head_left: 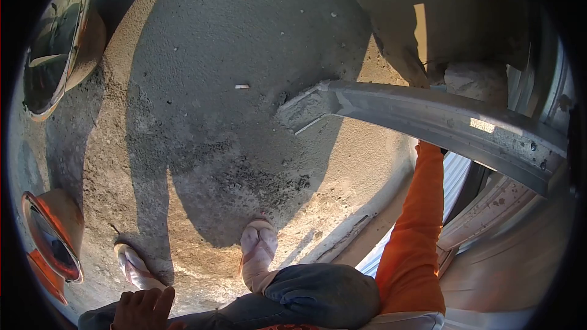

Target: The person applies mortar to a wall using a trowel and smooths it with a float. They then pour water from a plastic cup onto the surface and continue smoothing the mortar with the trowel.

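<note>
My left hand is at the bottom edge, by my left thigh, with its fingers apart and nothing seen in them. An orange sleeve covers my right arm, which reaches forward and passes under a long grey metal channel. The channel hides my right hand, so its grip does not show. From the right side the channel slants across to the floor, where its open, cement-smeared end lies on the grey surface.
Two round buckets stand at the left, a large one and an orange-rimmed one. A small pale piece lies on the rough cement floor. At the right are a stone block and a metal frame. My sandalled feet are below.
</note>
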A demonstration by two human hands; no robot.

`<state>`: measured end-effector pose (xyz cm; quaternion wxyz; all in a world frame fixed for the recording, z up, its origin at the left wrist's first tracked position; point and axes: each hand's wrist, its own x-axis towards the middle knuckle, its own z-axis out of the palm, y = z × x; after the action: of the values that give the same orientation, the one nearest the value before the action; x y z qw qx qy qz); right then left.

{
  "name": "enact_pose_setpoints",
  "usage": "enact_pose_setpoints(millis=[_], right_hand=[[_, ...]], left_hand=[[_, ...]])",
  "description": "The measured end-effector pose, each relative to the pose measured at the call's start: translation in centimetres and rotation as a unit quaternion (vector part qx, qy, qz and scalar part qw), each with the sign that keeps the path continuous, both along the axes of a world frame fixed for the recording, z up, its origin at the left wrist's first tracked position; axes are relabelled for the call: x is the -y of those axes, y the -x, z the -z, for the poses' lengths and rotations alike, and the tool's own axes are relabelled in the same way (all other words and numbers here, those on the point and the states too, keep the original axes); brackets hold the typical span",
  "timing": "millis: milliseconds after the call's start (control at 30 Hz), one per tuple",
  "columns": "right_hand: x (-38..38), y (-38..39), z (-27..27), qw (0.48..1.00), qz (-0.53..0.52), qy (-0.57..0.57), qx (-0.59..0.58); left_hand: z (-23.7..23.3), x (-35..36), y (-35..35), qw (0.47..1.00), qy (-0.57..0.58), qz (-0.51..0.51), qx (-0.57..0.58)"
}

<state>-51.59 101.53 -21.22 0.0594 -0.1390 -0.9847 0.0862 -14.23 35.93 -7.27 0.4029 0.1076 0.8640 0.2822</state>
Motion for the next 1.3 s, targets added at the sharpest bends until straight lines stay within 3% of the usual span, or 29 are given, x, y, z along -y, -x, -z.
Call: enact_pose_setpoints(millis=[67,200,233,633,1133,1300], right_hand=[[-0.5,-1.2,-1.7,0.997,0.050,0.066,-0.006],[-0.9,-2.9,-2.8,0.990,0.083,0.107,-0.024],[-1.0,-3.4,-2.6,0.990,0.085,0.108,-0.027],[2.4,-4.4,4.3,0.997,0.044,-0.014,-0.063],[-0.4,-4.6,1.3,0.998,0.034,-0.023,-0.051],[-2.5,-5.6,3.7,0.986,-0.065,-0.142,-0.064]], left_hand=[[0.1,0.6,0.9,0.999,-0.026,-0.023,0.038],[1.2,2.0,0.1,0.999,-0.026,-0.027,0.003],[1.4,2.4,0.0,0.999,-0.020,-0.019,0.042],[1.9,2.7,0.6,0.999,-0.012,-0.012,0.051],[1.4,1.5,1.7,0.999,-0.031,0.002,0.033],[1.7,0.9,1.7,0.999,-0.039,-0.001,0.018]])
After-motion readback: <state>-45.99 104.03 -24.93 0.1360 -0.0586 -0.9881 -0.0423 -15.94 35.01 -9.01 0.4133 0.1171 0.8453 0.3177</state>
